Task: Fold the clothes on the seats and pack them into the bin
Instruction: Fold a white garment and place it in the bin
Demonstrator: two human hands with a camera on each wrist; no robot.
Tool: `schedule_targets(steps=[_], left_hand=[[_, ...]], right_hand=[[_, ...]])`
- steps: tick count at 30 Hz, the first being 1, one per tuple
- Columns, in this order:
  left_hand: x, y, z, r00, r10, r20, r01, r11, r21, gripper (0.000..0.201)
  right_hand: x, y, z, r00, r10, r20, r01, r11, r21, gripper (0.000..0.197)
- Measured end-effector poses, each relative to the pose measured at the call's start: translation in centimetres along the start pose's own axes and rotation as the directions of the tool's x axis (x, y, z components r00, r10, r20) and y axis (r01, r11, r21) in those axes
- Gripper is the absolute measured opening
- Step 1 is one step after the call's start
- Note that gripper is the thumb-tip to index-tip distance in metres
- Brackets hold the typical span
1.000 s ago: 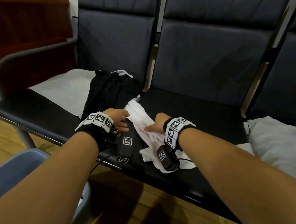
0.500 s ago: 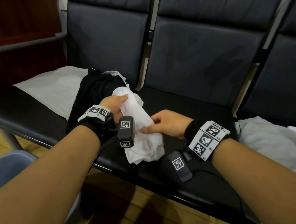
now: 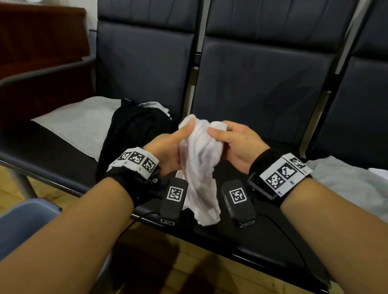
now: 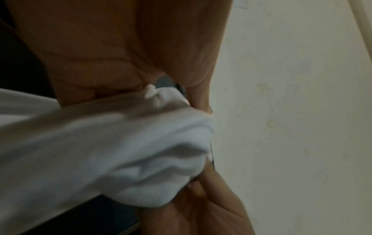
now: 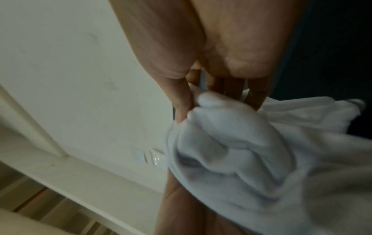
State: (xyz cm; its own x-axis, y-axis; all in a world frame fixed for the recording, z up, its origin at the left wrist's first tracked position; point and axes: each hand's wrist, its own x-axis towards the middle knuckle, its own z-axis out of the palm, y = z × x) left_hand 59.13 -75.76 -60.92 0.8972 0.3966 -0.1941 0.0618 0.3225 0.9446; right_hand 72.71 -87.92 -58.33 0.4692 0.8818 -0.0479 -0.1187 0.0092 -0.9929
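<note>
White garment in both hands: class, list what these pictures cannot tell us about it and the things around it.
- White garment: its type; bunched between the left hand and right hand in the head view, blurred in both wrist views.
- Bin: its inside; cut off by the head view's lower left edge.
- Grey garment: its full extent; the right forearm covers part.

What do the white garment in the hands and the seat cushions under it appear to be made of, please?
White garment: soft, thin matte fabric, probably cotton knit; it bunches and hangs limp where the left hand and right hand pinch it. Seat cushions: smooth dark covering with a faint sheen and stitched panels, likely leather or vinyl; which one is unclear.
</note>
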Motion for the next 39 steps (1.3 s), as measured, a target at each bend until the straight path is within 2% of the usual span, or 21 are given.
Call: schedule_targets(steps=[3,4,6,9,12,14,17,18,19,20,22,23,25,26,27,28,31,33,35,38,39], left_hand=[[-0.3,0.3,0.9,0.985,0.054,-0.165,-0.060,0.998,-0.032,0.051],[-0.4,0.4,1.2,0.971,0.086,-0.222,-0.093,0.995,-0.021,0.040],[-0.4,0.5,1.4,0.939,0.138,-0.316,-0.152,0.988,-0.019,0.029],[-0.5,0.5,0.2,0.894,0.152,-0.421,-0.194,0.979,-0.057,0.027],[-1.1,0.6,-0.9,0.851,0.173,-0.496,-0.214,0.976,-0.028,0.032],[-1.7,0.8,-1.0,0.853,0.220,-0.473,-0.230,0.972,0.038,0.035],[-2.6,1.3,-0.3,0.904,0.258,-0.341,-0.239,0.966,0.099,0.037],[-2.9,1.4,0.1,0.922,0.257,-0.291,-0.237,0.966,0.103,0.036],[-3.1,1.5,0.5,0.932,0.257,-0.255,-0.234,0.965,0.117,0.035],[-3.3,1.6,0.9,0.935,0.261,-0.239,-0.230,0.961,0.151,0.034],[-3.4,1.5,1.6,0.939,0.280,-0.197,-0.225,0.938,0.263,0.030],[-3.5,1.4,2.0,0.949,0.279,-0.147,-0.223,0.923,0.312,0.029],[-3.5,1.2,2.7,0.969,0.245,-0.020,-0.221,0.902,0.370,0.033],[-3.4,1.1,2.9,0.974,0.225,0.033,-0.220,0.896,0.386,0.035],[-3.4,1.0,3.1,0.975,0.212,0.066,-0.221,0.889,0.402,0.036],[-3.2,0.9,3.2,0.975,0.209,0.079,-0.222,0.875,0.430,0.036],[-2.8,0.8,2.8,0.963,0.267,0.026,-0.231,0.777,0.586,0.044],[-2.8,0.7,2.2,0.945,0.325,-0.028,-0.226,0.715,0.661,0.049],[-2.8,0.9,1.7,0.923,0.379,-0.070,-0.243,0.713,0.658,0.040],[-3.0,1.6,1.8,0.891,0.447,-0.086,-0.280,0.688,0.670,0.021],[-3.1,1.7,2.0,0.885,0.458,-0.089,-0.284,0.680,0.676,0.017]], right_hand=[[-1.4,-1.0,-0.1,0.997,-0.063,0.040,0.066,0.994,-0.087,0.011],[-1.8,-0.9,-0.5,0.997,-0.073,0.019,0.074,0.995,-0.068,0.007],[-2.4,-0.3,-1.7,0.997,-0.053,-0.053,0.058,0.994,0.094,0.003],[-2.9,0.5,-4.3,0.983,-0.011,-0.186,0.073,0.940,0.333,0.012],[-2.8,0.8,-6.7,0.952,-0.020,-0.307,0.125,0.936,0.330,0.014],[-2.7,1.1,-7.5,0.949,-0.041,-0.311,0.113,0.969,0.218,0.011],[-2.8,1.9,-7.7,0.985,0.031,-0.168,-0.034,0.999,-0.015,0.004],[-2.9,2.2,-7.7,0.988,0.067,-0.136,-0.088,0.985,-0.151,0.014],[-2.9,2.5,-7.6,0.988,0.090,-0.125,-0.128,0.930,-0.345,0.026],[-2.9,2.5,-7.4,0.988,0.091,-0.126,-0.146,0.822,-0.550,0.038],[-3.1,2.3,-6.4,0.996,0.018,-0.086,-0.080,0.596,-0.799,0.064],[-3.1,2.1,-5.9,1.000,-0.027,-0.014,0.004,0.586,-0.810,0.076],[-3.5,1.2,-4.4,0.985,-0.047,0.166,0.141,0.770,-0.622,0.088],[-3.6,0.9,-3.7,0.966,-0.039,0.255,0.163,0.857,-0.490,0.088],[-3.7,0.8,-3.2,0.950,-0.027,0.311,0.162,0.895,-0.416,0.081],[-3.9,0.6,-2.7,0.940,-0.010,0.340,0.163,0.890,-0.426,0.068],[-4.2,0.4,-2.1,0.948,0.023,0.318,0.200,0.735,-0.648,0.028],[-4.0,0.5,-2.6,0.960,-0.028,0.278,0.216,0.703,-0.677,0.026],[-3.6,0.3,-3.4,0.970,-0.057,0.236,0.218,0.636,-0.741,0.030],[-3.2,-0.2,-4.5,0.981,-0.050,0.187,0.192,0.363,-0.912,0.025],[-3.2,-0.4,-4.8,0.983,-0.058,0.172,0.182,0.301,-0.936,0.024]])
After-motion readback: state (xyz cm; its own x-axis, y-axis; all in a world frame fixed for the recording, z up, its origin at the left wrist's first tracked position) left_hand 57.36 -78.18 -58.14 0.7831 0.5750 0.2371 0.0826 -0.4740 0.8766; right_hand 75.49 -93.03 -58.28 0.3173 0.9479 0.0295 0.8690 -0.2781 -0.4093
